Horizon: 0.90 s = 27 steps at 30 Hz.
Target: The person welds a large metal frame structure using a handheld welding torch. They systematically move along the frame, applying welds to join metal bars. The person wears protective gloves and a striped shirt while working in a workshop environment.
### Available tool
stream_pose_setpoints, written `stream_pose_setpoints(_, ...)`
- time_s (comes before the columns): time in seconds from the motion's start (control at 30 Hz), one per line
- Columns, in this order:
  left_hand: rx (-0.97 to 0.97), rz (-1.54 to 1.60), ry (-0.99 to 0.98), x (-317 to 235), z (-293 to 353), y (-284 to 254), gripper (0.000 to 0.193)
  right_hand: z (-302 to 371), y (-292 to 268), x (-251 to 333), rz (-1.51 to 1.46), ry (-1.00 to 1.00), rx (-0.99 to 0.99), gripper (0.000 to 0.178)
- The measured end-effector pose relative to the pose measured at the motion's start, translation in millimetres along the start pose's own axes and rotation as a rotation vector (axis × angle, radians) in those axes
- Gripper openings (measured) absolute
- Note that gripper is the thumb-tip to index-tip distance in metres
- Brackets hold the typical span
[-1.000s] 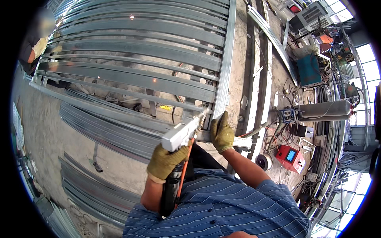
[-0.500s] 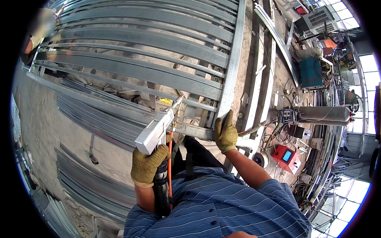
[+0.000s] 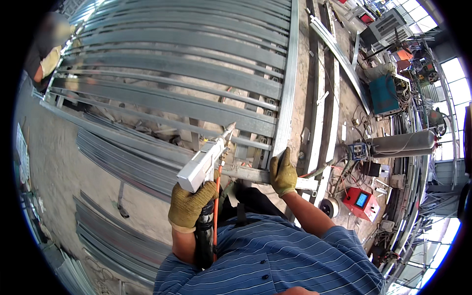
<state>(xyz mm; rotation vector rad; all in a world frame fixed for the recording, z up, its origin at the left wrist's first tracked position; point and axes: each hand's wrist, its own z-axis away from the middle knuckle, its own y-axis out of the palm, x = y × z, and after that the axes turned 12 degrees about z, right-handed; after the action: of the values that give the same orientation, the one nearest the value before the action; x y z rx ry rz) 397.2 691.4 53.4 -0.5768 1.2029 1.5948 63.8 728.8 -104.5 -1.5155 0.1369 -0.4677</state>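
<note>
My left hand (image 3: 191,204), in an olive-green work glove, is closed round the handle of a silver, box-bodied welding gun (image 3: 201,164). Its narrow nozzle points up and right, over the near end of a large slatted metal frame (image 3: 196,101). A black sleeved cable and an orange hose run down from the gun beside my body. My right hand (image 3: 282,176), gloved the same way, lies at the near corner of the frame. Its fingers stretch along the side rail (image 3: 286,108) and the thumb stands apart. Whether the nozzle touches the metal I cannot tell.
Another person (image 3: 46,59) in pale gloves is at the frame's far left. Stacked metal profiles (image 3: 132,157) lie on the floor to the left. At right stand a red box with a screen (image 3: 360,202), a grey gas cylinder (image 3: 400,143), a teal machine (image 3: 384,93) and tangled cables.
The whole view has shifted slightly, so the frame and both hands appear lower and further right. More of the other person shows at left. Both hands keep about the same pose.
</note>
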Motion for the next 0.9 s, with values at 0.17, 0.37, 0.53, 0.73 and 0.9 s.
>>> stream_pose_setpoints(0.17, 0.113, -0.122, 0.111, -3, 1, 29, 0.037, -6, -7, 3, 0.003, 0.043, 0.096, 0.088)
stream_pose_setpoints(0.37, 0.293, -0.239, 0.143, 6, 7, 84, 0.044, -9, 4, -5, -0.109, 0.004, 0.057, 0.091)
stream_pose_setpoints(0.53, 0.314, -0.221, 0.127, 33, 12, 153, 0.039, -12, 0, -40, -0.297, -0.172, 0.141, 0.094)
stream_pose_setpoints(0.73, 0.281, -0.486, 0.342, 109, -24, 235, 0.049, 23, -42, -111, -0.707, -0.673, 0.387, 0.055)
stream_pose_setpoints(0.9, 0.265, -0.826, 0.047, 148, -74, 290, 0.052, 41, -65, -149, -0.758, -0.481, 0.718, 0.043)
